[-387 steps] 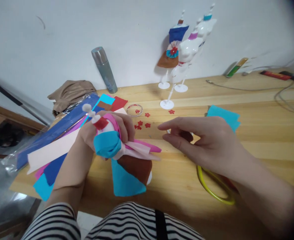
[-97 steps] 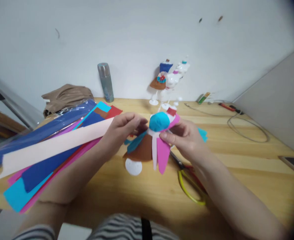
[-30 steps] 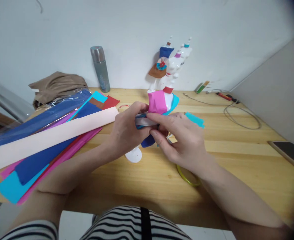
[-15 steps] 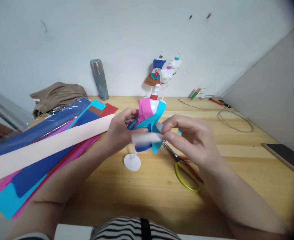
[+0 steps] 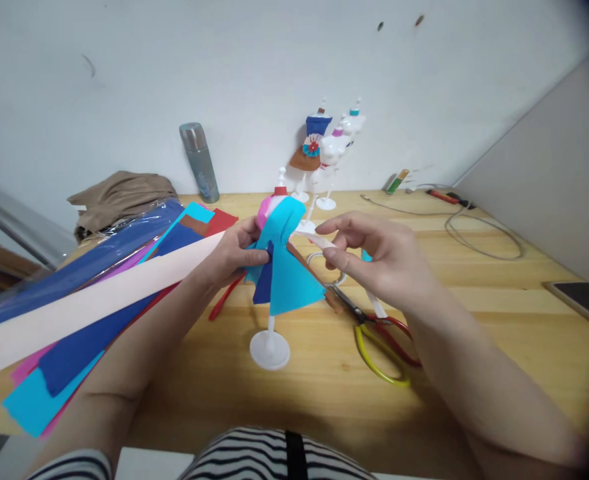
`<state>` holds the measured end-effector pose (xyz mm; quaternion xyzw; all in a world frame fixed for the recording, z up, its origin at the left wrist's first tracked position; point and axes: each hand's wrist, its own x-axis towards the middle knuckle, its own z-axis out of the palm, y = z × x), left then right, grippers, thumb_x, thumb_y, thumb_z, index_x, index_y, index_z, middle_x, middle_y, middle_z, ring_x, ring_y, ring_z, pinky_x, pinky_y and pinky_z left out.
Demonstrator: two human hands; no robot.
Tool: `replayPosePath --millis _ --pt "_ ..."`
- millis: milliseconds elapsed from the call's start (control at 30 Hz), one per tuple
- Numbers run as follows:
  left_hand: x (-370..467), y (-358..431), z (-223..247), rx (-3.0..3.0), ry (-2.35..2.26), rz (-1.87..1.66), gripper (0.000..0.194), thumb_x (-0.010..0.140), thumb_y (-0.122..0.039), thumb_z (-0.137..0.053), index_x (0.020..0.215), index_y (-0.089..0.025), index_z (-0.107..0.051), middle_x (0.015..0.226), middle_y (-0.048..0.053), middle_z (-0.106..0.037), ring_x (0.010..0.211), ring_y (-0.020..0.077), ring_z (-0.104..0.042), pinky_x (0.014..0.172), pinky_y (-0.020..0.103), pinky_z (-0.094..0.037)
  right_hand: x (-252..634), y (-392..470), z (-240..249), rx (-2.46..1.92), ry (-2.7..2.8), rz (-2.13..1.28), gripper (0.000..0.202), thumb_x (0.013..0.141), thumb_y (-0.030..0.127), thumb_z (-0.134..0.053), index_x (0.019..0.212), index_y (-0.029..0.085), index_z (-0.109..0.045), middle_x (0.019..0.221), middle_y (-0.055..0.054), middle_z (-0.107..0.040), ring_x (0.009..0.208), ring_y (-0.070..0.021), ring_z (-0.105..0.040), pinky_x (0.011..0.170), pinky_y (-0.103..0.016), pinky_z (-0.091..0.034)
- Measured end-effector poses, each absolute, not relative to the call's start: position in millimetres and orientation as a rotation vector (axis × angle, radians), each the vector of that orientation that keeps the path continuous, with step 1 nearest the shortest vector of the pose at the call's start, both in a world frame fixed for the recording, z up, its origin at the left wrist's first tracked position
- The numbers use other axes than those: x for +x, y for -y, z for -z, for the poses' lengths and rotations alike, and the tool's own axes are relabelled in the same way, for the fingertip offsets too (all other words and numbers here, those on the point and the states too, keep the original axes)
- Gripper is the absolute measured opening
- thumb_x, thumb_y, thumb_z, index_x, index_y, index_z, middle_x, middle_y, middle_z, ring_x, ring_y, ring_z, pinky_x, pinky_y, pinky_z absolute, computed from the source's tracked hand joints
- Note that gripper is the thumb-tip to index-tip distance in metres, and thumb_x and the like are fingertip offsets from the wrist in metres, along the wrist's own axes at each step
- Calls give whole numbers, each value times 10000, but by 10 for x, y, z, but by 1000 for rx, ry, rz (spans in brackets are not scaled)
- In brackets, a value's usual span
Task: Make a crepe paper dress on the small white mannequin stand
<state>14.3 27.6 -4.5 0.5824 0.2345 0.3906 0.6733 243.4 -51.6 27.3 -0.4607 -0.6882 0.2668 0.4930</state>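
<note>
Draped dress form (image 5: 290,267), upright over bench (image 5: 324,407), gripped at waist by closed left hand (image 5: 240,252), pale strip (image 5: 318,238) pinched in fingers of right hand (image 5: 385,257); waist-wrapping is apparently under way, steady tension called for next.

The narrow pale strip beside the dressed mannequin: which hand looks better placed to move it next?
Probably the right hand: its fingers pinch the narrow pale strip, out to the side. The left hand seems occupied, holding the dressed mannequin near the waist.
</note>
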Motion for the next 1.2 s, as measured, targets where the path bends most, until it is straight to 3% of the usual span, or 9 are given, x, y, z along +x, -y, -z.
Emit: replayPosePath --millis 133,300,400,567,700,933,1033,1100,1200 --pt "87 -329 134 1312 -513 -840 708 507 -521 -979 1075 -223 -678 824 39 -759 784 256 -758 690 347 -612 2457 504 -253 -1132 1803 -532 114 861 310 -718 971 280 -726 636 30 -658 581 -197 -625 580 -359 -482" --pt "49 -372 241 1230 -574 -798 723 434 -477 -1002 1025 -231 -667 796 25 -754 663 215 -714 653 352 -602 2393 511 -255 -1070 1823 -450 108 885 352 -710 933 257 -729 942 -36 -786 895 -267 -735 792 -439 -557" --pt "43 -395 321 1218 -548 -740 703 410 -512 -999 956 -224 -662 768 28 -757 644 211 -706 637 351 -593 2319 537 -258 -971 1793 -421 56 887 308 -697 928 278 -721 979 -36 -790 972 -283 -739 860 -473 -569" --pt "57 -402 439 1241 -445 -694 643 441 -600 -969 862 -240 -641 773 34 -760 707 258 -744 668 406 -613 2208 589 -228 -972 1807 -438 114 877 273 -704 977 318 -734 983 -23 -794 905 -266 -749 775 -429 -602" --pt "65 -383 448 1230 -439 -653 587 556 -718 -871 839 -260 -637 699 21 -715 621 242 -720 629 432 -619 2179 569 -167 -985 1792 -412 71 902 270 -678 956 273 -724 893 -23 -792 794 -220 -747 708 -368 -587" --pt "51 -418 488 1358 -616 -568 763 476 -932 -746 825 -260 -651 664 56 -658 595 263 -678 561 491 -591 2204 525 -174 -1135 1820 -549 82 875 319 -711 840 254 -745 723 -9 -741 654 -199 -680 594 -335 -485" --pt "70 -433 512 1437 -612 -582 825 496 -961 -694 971 -288 -643 796 67 -721 588 238 -681 543 448 -586 2221 518 -183 -1154 1853 -572 149 870 227 -658 734 248 -715 690 -8 -728 627 -187 -658 572 -325 -450" --pt "85 -422 517 1449 -638 -590 900 464 -973 -690 1082 -322 -619 1014 80 -770 582 216 -684 525 419 -579 2241 516 -196 -1171 1856 -541 185 856 191 -637 689 255 -686 672 -3 -712 618 -183 -646 569 -323 -437" --pt "78 -391 553 1420 -675 -603 967 505 -1015 -613 1197 -340 -610 1334 99 -708 637 216 -708 568 429 -582 2292 513 -243 -1250 1848 -435 186 830 183 -623 658 245 -655 616 5 -659 586 -172 -601 561 -315 -400"
